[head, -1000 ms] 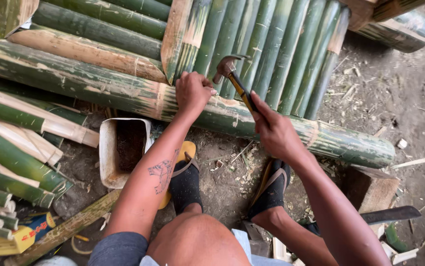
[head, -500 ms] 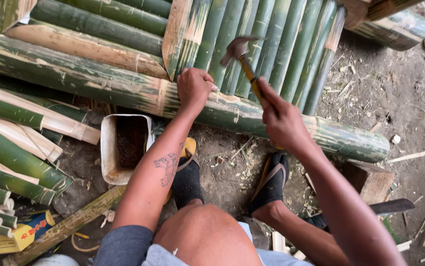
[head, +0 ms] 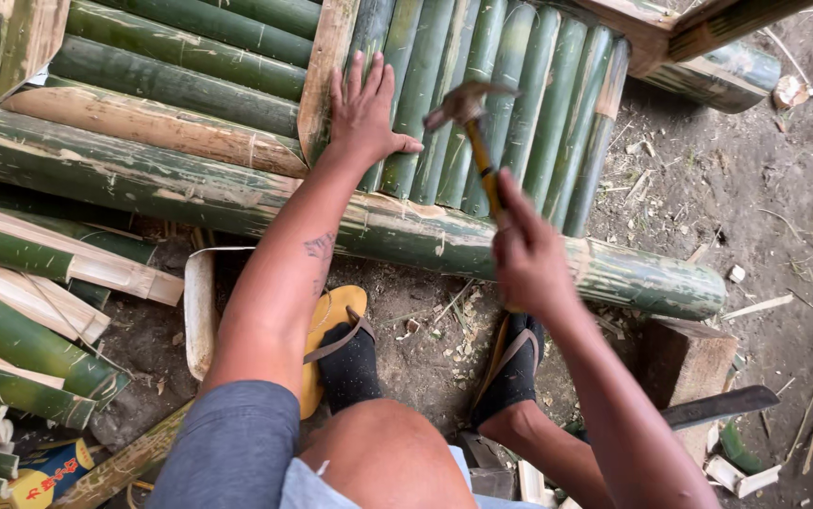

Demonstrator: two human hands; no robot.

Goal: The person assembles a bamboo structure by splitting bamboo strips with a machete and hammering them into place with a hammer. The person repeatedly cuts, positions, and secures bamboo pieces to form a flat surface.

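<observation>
My left hand (head: 362, 113) lies flat with fingers spread on a row of green split bamboo slats (head: 510, 113), next to a pale cut slat (head: 323, 75). In my right hand (head: 527, 259) I grip a hammer (head: 471, 118) with a yellow and black handle, its metal head raised over the slats, right of my left hand. The slats rest across a thick green bamboo pole (head: 237, 198) that runs left to right. My feet, in black socks and sandals (head: 350, 353), stand on the dirt just below the pole.
Cut bamboo pieces (head: 20, 311) are piled at the left. A half bamboo trough (head: 201, 311) lies by my left foot. A wooden block (head: 689, 363) and a dark blade (head: 722, 405) sit at the right on dirt strewn with chips.
My left hand has moved up from the thick pole and opened flat on the slats. The hammer has risen higher in my right hand. The camera has shifted closer.
</observation>
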